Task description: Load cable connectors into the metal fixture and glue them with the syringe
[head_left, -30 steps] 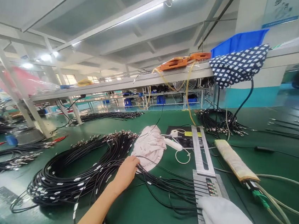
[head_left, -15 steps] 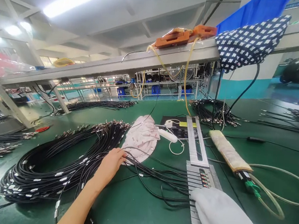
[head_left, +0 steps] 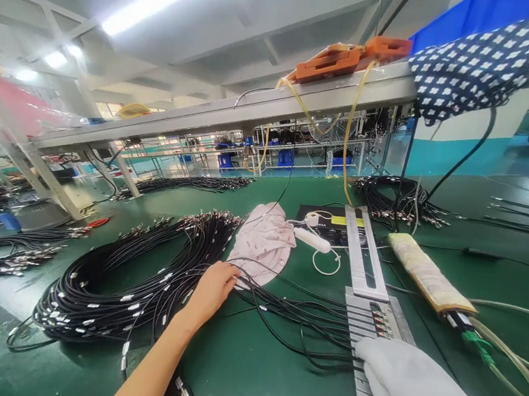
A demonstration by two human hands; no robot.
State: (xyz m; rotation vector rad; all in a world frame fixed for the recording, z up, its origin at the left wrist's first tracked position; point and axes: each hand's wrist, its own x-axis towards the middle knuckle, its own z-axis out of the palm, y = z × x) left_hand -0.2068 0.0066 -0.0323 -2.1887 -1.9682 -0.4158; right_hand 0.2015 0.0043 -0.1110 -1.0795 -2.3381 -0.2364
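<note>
My left hand [head_left: 213, 286] is closed around a strand of thin black cables [head_left: 281, 307]. They run right from it to a slotted metal fixture [head_left: 362, 322]. Several cable ends with small coloured tips [head_left: 380, 323] lie side by side in the fixture's slots. My right hand, under white fabric [head_left: 419, 387], rests on the fixture's near part; its fingers are hidden. To the left of my left hand lies a big coil of black cables [head_left: 87, 305] with white tags and metal ends. A pink patterned cloth [head_left: 264, 242] is just beyond my left hand.
A cloth-wrapped tool [head_left: 429, 272] with a hose lies to the right. Behind the fixture is a black box [head_left: 310, 215] with a white corded piece [head_left: 312, 239]. More cable bundles [head_left: 392, 195] lie at the back. A metal shelf beam [head_left: 235, 116] crosses above the green table [head_left: 246, 372].
The view has turned slightly left, so everything appears shifted right. Both hands stay in about the same place against the cables and fixture.
</note>
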